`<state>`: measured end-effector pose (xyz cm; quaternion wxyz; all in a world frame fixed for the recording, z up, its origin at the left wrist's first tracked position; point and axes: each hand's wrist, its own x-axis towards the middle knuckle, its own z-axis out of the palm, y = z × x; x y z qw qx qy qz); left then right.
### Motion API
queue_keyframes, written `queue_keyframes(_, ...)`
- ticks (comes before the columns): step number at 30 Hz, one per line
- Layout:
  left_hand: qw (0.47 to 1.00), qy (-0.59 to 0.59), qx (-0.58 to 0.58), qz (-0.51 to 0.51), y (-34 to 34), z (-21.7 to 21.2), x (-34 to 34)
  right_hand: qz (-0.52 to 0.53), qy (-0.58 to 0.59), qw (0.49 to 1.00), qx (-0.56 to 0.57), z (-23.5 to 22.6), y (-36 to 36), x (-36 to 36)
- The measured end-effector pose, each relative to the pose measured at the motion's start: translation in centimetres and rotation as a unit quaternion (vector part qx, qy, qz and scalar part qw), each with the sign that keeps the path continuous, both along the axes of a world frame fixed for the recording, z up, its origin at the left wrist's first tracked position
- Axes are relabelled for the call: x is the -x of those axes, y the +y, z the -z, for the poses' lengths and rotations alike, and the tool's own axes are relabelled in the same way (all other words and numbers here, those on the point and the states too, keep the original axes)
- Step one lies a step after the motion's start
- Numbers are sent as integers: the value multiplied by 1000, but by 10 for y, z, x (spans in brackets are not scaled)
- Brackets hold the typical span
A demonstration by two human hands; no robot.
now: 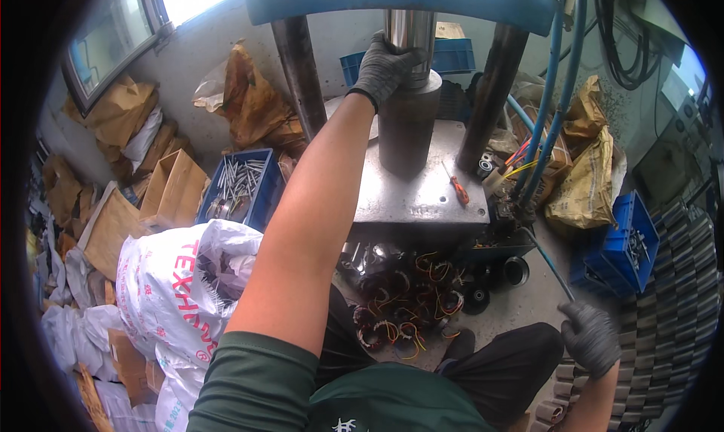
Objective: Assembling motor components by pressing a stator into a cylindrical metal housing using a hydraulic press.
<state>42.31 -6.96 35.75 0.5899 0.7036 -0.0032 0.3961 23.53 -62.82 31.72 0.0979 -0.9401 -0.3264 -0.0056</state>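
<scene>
My left hand (385, 66) (gloved, arm stretched up) wraps its fingers around the press's steel ram (409, 32), just above the dark cylinder (407, 127) standing on the grey plate (422, 198). Far right, my right hand (590, 338) is closed around a thin lever (547, 262).

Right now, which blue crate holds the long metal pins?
The blue crate left of the press, beside the left arm; its shiny pins show, unlike the crates behind and to the right.
</scene>
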Motion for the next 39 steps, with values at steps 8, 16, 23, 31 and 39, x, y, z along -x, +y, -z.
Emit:
queue_keyframes(8, 997, 53, -28, -53, 3, -2, 0, 3, 30, 999, 14, -2, 0, 1)
queue_keyframes(16, 996, 66, -41, -37, -2, -4, 5, 10, 46, 999, 21, 0, -2, -1)
queue_keyframes(23, 991, 99, -49, -78, -5, -7, 9, -17, 57, 997, 47, -1, -6, -2)
queue_keyframes(31, 988, 105, -81, -83, -7, -10, 14, -3, 19, 999, -45, -1, -6, -4)
queue_keyframes(39, 989, 112, -59, -83, 1, -4, 5, 8, 25, 999, -42, -4, -3, -4)
